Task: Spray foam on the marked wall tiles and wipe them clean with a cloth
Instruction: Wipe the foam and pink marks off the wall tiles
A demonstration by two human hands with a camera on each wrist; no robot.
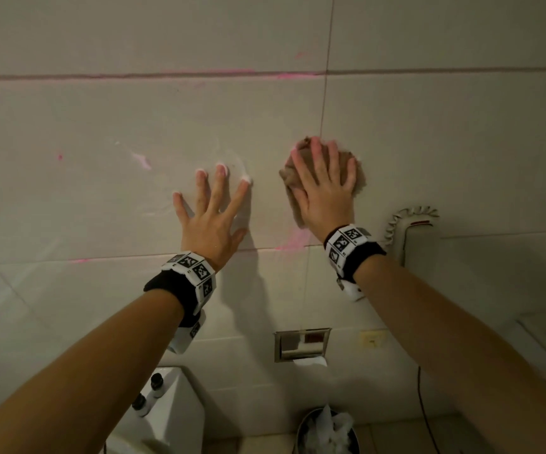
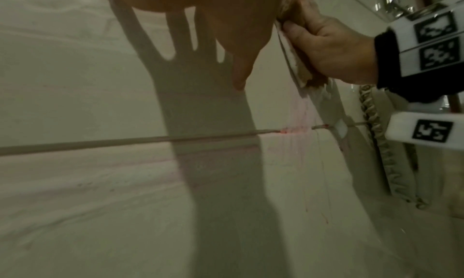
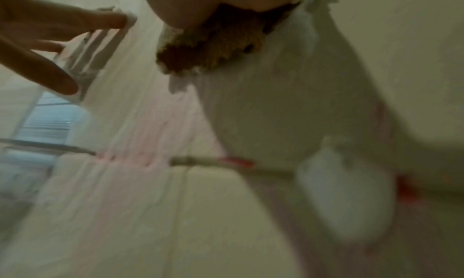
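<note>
Wiping step in hand: right hand (image 1: pixel 325 188) presses the brown cloth (image 1: pixel 356 178) flat on the marked tile (image 1: pixel 101 198) beside the vertical grout line, left hand (image 1: pixel 214 217) splayed bare on the wall, foam on its fingertips (image 1: pixel 221 169); pink marks (image 1: pixel 289 244) along the lower grout likely need the next passes.

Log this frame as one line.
phase: wiping | right hand: presses cloth on wall tile | left hand: fingertips on tile | pink marks: remain

Dim, warm light; left hand (image 1: pixel 211 221) throws a sharp shadow toward 5 o'clock on wall (image 1: pixel 101 119); right wrist pic v. blurred.
</note>
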